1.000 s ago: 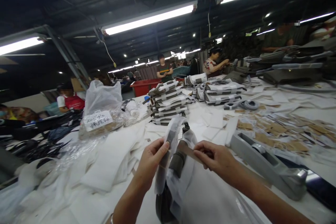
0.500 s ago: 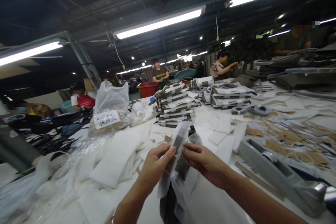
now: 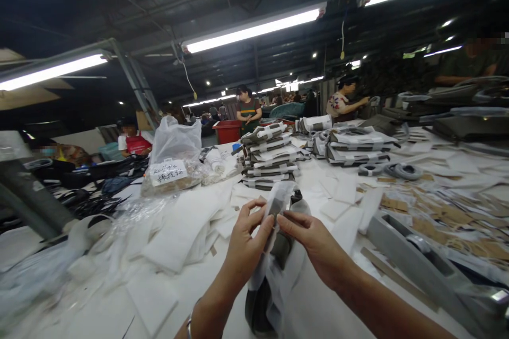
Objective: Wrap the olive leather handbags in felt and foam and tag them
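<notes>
A dark olive strap-like piece [image 3: 259,302] stands on the white table in front of me, partly covered by thin white wrapping sheet [image 3: 274,286]. My left hand [image 3: 248,238] pinches the wrapping on its left side between thumb and fingers. From the right, my right hand [image 3: 314,241] has its thumb and fingers closed at the same sheet's edge. The two thumbs nearly meet near the top of the piece. Whether a smaller part lies between the fingertips is hidden. Just beyond my hands rises a stack of dark pieces wrapped in white [image 3: 270,156].
A grey tape dispenser [image 3: 421,265] lies at right, beside brown paper tags [image 3: 445,212]. White foam sheets [image 3: 183,228] spread at left, near a labelled plastic bag [image 3: 175,148]. Grey tape rolls [image 3: 401,170] and another wrapped stack [image 3: 358,145] sit farther back. Co-workers [image 3: 248,108] are beyond.
My left fingers have shifted up and closer to the right hand, and the thumbs now nearly meet on the wrapping. The view has turned slightly left. A co-worker's head has turned.
</notes>
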`<state>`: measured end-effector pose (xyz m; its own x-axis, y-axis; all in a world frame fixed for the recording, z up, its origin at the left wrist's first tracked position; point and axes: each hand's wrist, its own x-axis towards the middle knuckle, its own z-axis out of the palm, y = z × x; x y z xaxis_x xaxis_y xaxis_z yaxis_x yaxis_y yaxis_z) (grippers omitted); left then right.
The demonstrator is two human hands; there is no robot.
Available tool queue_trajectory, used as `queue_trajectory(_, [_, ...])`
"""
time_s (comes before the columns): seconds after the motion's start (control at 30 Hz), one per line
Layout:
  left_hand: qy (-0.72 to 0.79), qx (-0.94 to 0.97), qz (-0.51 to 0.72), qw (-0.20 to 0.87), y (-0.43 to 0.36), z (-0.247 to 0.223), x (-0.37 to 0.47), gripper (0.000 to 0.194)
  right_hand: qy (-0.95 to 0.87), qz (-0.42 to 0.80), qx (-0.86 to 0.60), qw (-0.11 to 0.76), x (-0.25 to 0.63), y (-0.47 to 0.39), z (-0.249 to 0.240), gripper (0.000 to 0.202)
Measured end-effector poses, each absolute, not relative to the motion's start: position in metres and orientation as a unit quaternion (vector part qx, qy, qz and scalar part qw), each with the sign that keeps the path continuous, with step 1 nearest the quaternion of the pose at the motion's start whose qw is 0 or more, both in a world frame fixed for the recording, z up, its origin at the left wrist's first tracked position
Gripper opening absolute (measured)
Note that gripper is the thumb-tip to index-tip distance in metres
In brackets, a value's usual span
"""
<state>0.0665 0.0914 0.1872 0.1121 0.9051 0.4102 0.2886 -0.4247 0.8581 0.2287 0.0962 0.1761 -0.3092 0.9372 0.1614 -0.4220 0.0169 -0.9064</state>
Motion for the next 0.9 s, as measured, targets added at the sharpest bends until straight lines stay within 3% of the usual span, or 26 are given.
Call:
queue_trajectory(0.17, [0.413,0.501,0.55,0.525,0.09,0.186,0.066,0.091,-0.513,0.643,-0.265,0.503,0.23,0.095,0.181,0.04])
queue_trajectory(0.33, [0.35,0.483,0.584,0.551,0.084,0.185,0.07,0.098,-0.443,0.702,-0.285,0.48,0.239,0.096,0.177,0.044])
queue_trajectory(0.47, [0.351,0.475,0.612,0.526,0.082,0.181,0.072,0.087,-0.374,0.751,-0.24,0.488,0.243,0.094,0.169,0.041])
queue_trajectory(0.63, [0.367,0.52,0.601,0.483,0.081,0.18,0.074,0.036,-0.411,0.715,-0.224,0.519,0.231,0.083,0.167,0.04])
queue_trajectory(0.9, [0.46,0.571,0.617,0.287,0.072,0.178,0.086,0.026,-0.453,0.594,-0.286,0.6,0.209,0.085,0.16,0.037])
